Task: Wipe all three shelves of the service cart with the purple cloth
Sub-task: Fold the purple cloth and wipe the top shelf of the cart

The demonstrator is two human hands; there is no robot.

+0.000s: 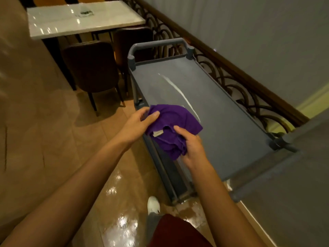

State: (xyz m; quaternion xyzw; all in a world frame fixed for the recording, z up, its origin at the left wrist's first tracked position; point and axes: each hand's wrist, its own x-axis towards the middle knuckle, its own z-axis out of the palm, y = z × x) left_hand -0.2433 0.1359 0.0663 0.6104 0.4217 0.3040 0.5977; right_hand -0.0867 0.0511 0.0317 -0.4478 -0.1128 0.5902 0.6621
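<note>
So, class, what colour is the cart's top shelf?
Grey, the top shelf, clearest in the head view.

A white glossy table (83, 19) stands at upper left, with two dark brown chairs (92, 68) drawn up along its near side. A dark ornamental railing (236, 77) with curved scrollwork and a wooden top rail runs diagonally at right, against a grey wall (258, 32). Glossy tan floor tiles (53, 139) reflect overhead lights.
</note>
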